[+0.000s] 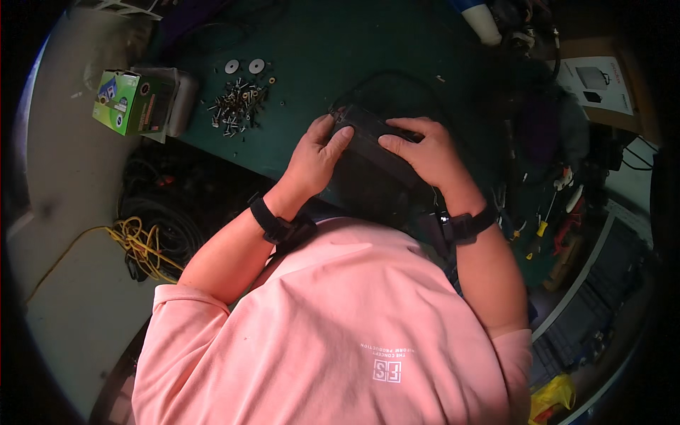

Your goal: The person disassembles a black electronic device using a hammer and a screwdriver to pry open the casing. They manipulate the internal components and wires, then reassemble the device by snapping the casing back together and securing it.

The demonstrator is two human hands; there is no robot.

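Centre frame: left hand (317, 157) and right hand (425, 152) both rest on a flat black device (368, 152) on the green counter (319, 42). Each grip is curled over its upper edge, fingers closed on it. Screw pile (237, 103) upper left, beside a green box (127, 103).

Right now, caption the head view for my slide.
Both hands, left hand and right hand, grip a black device beside loose screws.
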